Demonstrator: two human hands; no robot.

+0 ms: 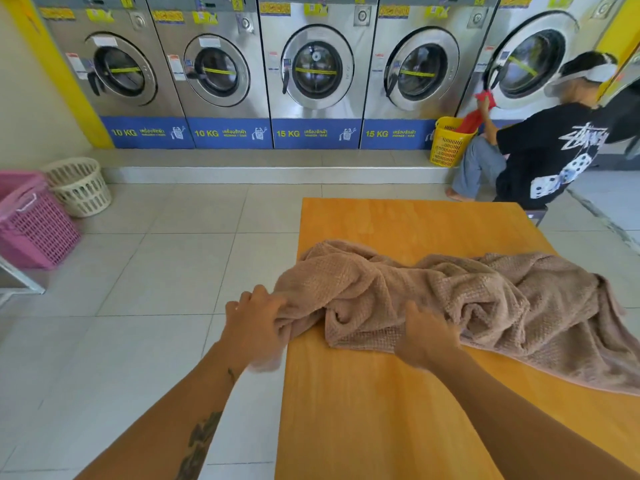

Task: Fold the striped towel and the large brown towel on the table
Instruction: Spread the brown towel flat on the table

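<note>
Washing machines point(311, 71) stand in a row beyond the orange table point(381, 427), across whose middle the large brown towel point(478, 296) lies crumpled, one end spilling over the table's left edge. At that edge the left hand point(254, 329) curls its fingers round a bunched corner, probably to draw the cloth flat for folding; the right hand point(426, 337) lies on the hem nearer the table's front, fingers hidden, so grip or mere press cannot be told. No striped towel shows.
</note>
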